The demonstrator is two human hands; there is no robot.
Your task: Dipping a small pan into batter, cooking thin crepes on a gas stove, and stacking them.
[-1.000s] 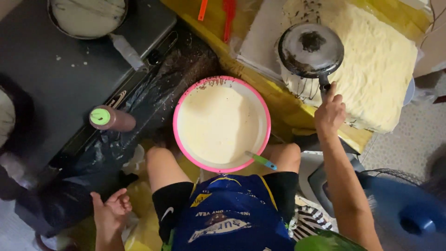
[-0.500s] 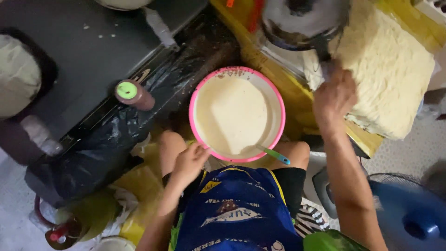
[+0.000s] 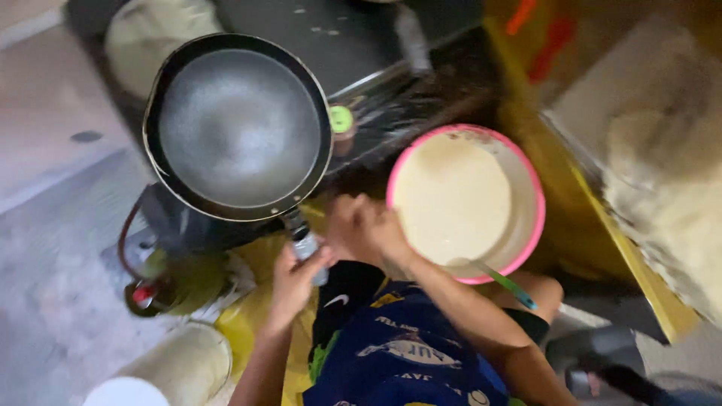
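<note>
Head view: my left hand (image 3: 295, 280) clamps the frying pan (image 3: 238, 126) handle, my right hand (image 3: 368, 229), loosely curled, empty, beside the pink batter bowl (image 3: 531, 197); I'd keep the pan level.

The pan (image 3: 239, 126) has moved from right hand to left hand (image 3: 295, 280).

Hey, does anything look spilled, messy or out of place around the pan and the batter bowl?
Nothing looks spilled. The pink-rimmed bowl shows batter smeared on its inner wall, and a green-handled utensil leans over its rim. The left hand holds the empty pan level.
</note>
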